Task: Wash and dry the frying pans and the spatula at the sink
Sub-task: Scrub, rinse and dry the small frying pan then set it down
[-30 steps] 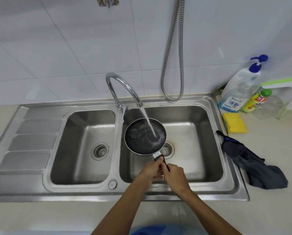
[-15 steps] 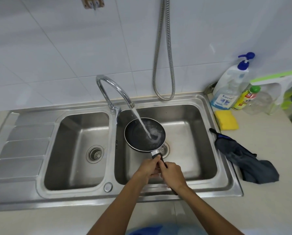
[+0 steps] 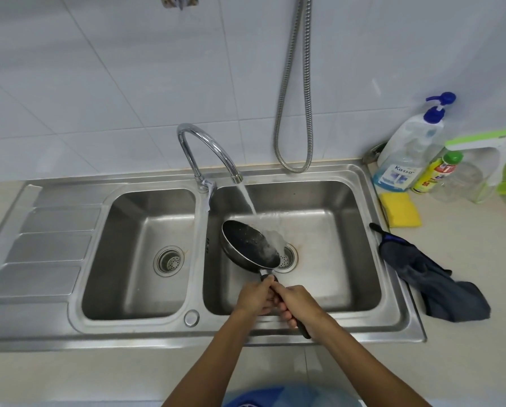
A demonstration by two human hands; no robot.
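Left hand (image 3: 256,298), right hand (image 3: 298,304) hold pan (image 3: 247,248) near sink divider (image 3: 200,236).

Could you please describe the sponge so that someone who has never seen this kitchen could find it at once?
Start at the steel double sink and step onto the counter past its right rim. The sponge lies near the back corner, in front of the blue-pump soap bottle and behind the dark cloth. It alone is a flat, bright yellow block.
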